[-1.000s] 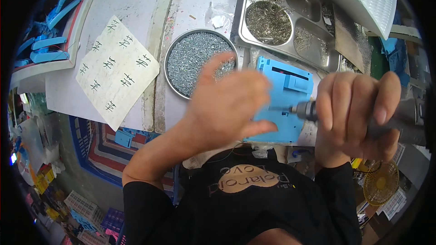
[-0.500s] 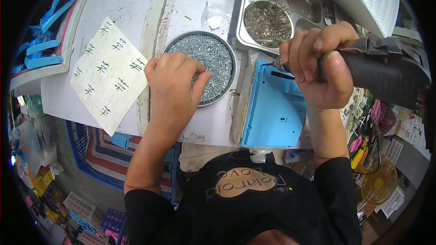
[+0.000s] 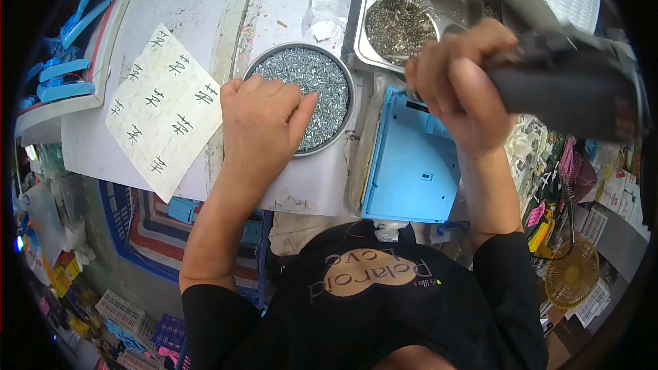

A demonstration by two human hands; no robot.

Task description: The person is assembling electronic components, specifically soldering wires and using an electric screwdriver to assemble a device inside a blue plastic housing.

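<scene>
My left hand (image 3: pixel 264 115) is over the near-left edge of a round metal dish (image 3: pixel 354 99) filled with small silvery screws (image 3: pixel 305 75). Its fingers are curled under, and whatever they pinch is hidden. In my right hand (image 3: pixel 469 89) is a dark electric screwdriver (image 3: pixel 562 92), blurred by motion and lying sideways with its body toward the right. Its tip end is by the upper part of a light blue plastic panel (image 3: pixel 411 164). The panel has a small square hole and moulded ribs, and it lies near the table's front edge.
A metal tray (image 3: pixel 363 51) with compartments of small metal parts (image 3: pixel 397 31) stands behind the panel. Left of the dish lies a paper sheet (image 3: pixel 161 144) with handwritten characters. Blue plastic pieces (image 3: pixel 65 72) fill a bin at far left. A blue basket (image 3: pixel 120 223) is below the table, a yellow fan (image 3: pixel 572 270) at lower right.
My right hand and the screwdriver have shifted slightly left and up, with the tool now blurred. My left hand stays by the dish, its fingers curled more tightly.
</scene>
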